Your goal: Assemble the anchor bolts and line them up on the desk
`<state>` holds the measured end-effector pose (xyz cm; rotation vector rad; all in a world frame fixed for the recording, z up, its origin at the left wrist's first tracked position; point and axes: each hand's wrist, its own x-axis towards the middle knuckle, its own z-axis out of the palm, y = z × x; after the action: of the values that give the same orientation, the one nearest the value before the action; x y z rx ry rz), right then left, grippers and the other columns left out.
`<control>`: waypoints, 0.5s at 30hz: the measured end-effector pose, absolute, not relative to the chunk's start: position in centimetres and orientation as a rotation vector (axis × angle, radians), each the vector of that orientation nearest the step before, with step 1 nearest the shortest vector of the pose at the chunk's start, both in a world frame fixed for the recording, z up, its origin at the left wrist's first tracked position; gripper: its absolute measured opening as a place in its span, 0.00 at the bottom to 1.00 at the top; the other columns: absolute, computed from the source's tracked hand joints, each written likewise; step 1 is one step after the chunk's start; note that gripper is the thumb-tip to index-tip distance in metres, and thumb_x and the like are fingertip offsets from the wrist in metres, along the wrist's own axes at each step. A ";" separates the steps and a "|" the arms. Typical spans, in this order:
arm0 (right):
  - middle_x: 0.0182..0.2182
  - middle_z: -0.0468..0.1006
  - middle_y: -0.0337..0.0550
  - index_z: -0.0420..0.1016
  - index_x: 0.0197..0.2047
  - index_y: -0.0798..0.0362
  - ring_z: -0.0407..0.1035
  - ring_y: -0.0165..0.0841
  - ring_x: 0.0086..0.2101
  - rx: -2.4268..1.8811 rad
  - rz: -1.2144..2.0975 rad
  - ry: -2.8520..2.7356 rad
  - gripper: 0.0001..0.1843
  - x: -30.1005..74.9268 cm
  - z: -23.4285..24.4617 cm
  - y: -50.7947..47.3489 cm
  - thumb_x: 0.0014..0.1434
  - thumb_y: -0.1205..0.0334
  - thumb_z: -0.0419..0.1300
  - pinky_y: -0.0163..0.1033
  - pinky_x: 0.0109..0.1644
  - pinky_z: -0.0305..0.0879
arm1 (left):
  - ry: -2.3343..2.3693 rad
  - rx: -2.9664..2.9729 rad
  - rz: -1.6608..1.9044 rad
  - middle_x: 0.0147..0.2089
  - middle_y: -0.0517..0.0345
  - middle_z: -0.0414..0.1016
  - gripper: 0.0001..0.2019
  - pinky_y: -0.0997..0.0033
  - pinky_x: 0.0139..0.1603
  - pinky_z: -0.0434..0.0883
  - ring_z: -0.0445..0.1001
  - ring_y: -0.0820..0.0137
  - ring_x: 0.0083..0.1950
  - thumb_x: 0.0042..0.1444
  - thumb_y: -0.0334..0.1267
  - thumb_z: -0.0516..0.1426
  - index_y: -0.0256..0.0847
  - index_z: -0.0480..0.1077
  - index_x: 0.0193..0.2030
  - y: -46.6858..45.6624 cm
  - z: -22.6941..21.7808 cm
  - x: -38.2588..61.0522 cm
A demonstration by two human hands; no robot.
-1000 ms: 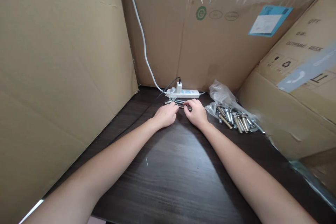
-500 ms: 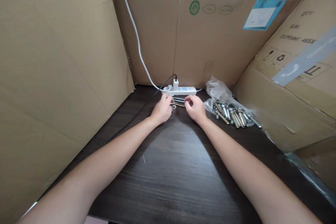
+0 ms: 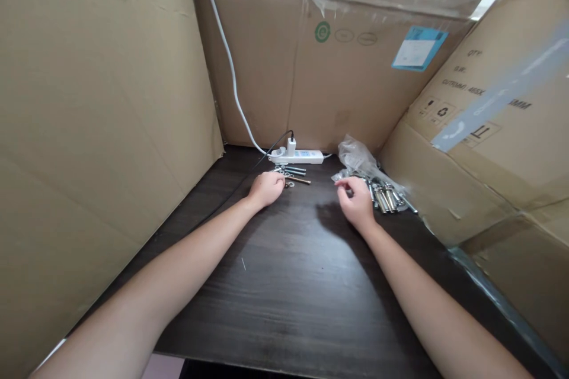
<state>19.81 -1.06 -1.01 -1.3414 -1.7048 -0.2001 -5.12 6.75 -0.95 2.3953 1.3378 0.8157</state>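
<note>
My left hand (image 3: pixel 267 188) rests on the table beside a small group of hardware, its fingers curled down and their tips hidden. By it lie two silvery bolts (image 3: pixel 294 171), a brass-coloured bolt (image 3: pixel 299 179) and several washers (image 3: pixel 291 184). My right hand (image 3: pixel 356 202) hovers in front of a larger pile of bolts (image 3: pixel 387 197), fingers loosely bent and thumb a little apart. Nothing shows between those fingers. Part of the pile is behind this hand.
A white power strip (image 3: pixel 309 157) with a plugged-in charger (image 3: pixel 291 146) lies behind the small group. A clear plastic bag (image 3: pixel 357 156) sits at the pile. Cardboard boxes wall in the left, back and right. A black cable (image 3: pixel 235 189) crosses the table's left side.
My right hand has left the small group and moved right to the bolt pile. My left hand stays by the small group, turned slightly. The view has shifted a little.
</note>
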 end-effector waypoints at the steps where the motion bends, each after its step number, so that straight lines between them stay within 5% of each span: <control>1: 0.27 0.71 0.41 0.72 0.31 0.52 0.63 0.35 0.32 -1.380 -0.240 -1.686 0.08 21.1 -1.0 -1.8 0.53 0.67 0.51 0.40 0.40 0.60 | 1.338 2.396 0.821 0.28 0.56 0.76 0.14 0.72 0.31 0.60 0.71 0.68 0.31 0.50 0.32 0.46 0.40 0.72 0.23 6.7 -0.9 -5.2; 8: 0.27 0.74 0.44 0.74 0.29 0.53 0.63 0.38 0.33 -1.816 -0.352 -1.388 0.09 28.3 -0.6 -4.6 0.50 0.63 0.52 0.42 0.40 0.59 | 1.261 2.433 0.729 0.26 0.57 0.75 0.15 0.73 0.32 0.62 0.70 0.69 0.30 0.49 0.32 0.46 0.39 0.74 0.24 6.3 -0.8 -5.6; 15: 0.28 0.76 0.47 0.77 0.31 0.54 0.64 0.39 0.33 -1.929 -0.264 -1.367 0.13 29.3 0.3 -4.5 0.51 0.61 0.52 0.41 0.38 0.59 | 1.262 2.444 0.637 0.45 0.61 0.78 0.17 0.72 0.46 0.67 0.73 0.67 0.45 0.51 0.33 0.48 0.46 0.76 0.41 6.3 -0.7 -5.3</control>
<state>29.29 -4.53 0.30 -1.9294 -1.3672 -0.2642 -5.25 6.33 -0.72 2.4440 1.2618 0.6365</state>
